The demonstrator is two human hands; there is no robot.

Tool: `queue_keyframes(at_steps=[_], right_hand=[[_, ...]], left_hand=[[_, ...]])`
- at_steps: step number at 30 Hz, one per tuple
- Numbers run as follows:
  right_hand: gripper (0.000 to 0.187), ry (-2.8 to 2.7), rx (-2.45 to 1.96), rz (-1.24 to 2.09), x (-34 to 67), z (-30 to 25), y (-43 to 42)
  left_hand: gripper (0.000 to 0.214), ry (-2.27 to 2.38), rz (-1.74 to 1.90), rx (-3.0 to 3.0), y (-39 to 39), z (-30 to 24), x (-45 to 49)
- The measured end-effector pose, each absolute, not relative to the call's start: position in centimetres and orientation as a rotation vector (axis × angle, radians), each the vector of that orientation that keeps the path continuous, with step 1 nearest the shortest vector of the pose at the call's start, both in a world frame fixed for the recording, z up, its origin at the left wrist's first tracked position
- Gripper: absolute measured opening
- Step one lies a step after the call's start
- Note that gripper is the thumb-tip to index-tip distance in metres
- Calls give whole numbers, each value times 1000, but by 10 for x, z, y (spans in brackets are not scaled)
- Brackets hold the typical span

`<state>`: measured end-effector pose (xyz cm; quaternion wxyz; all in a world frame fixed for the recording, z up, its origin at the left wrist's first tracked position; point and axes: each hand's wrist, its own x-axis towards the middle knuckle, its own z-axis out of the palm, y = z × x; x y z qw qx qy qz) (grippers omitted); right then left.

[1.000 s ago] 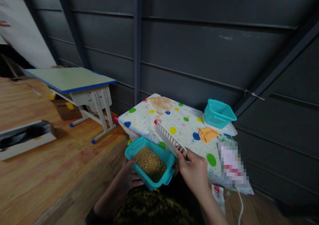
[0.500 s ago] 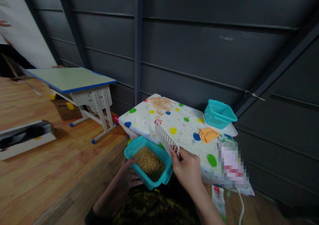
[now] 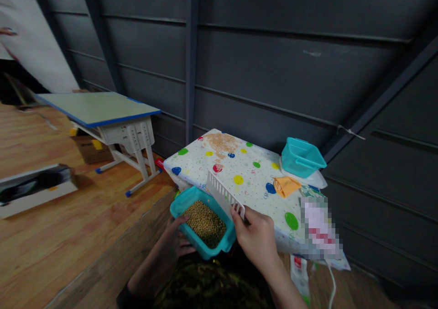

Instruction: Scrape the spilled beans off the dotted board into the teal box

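Observation:
My left hand [image 3: 177,238] grips the near left side of a teal plastic container [image 3: 178,207], thumb over the rim and fingers against the outer wall. Soybeans [image 3: 205,224] fill its lower part, and the container is held tilted at the table's near edge. Between the thumb and fingers of my right hand [image 3: 256,231] is a white slotted plastic panel [image 3: 222,194], held at its near right end. The panel slants above the container's far rim; whether it touches the rim I cannot tell. A patch of small tan grains [image 3: 222,144] lies at the tablecloth's far left.
A balloon-print cloth covers the table [image 3: 256,181]. Toward its right are another teal container [image 3: 303,158] on a white lid, a folded orange cloth [image 3: 286,185] and a blurred-out packet [image 3: 320,227]. A desk [image 3: 99,107] stands left, with a dark wall [image 3: 273,71] behind.
My right hand has moved the white slotted panel slightly left and down, closer over the container. The left hand and the container have barely moved.

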<state>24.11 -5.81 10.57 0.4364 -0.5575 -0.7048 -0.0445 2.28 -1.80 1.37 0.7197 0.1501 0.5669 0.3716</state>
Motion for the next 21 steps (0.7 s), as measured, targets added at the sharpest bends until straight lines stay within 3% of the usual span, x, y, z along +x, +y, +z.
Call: queue_keyframes(at_steps=[6,14,21], right_hand=[[38,-1575,-1516,-46,266,108,-57],[44,-1483,-1603,350,278,99,-47],[44,-1349,-1525,502,309,93,0]], left_hand=[[67,1267,805,344,-18,14,21],[60,1260,799,329,-17,-4,19],[43,1185,761,265,-18,-29,13]])
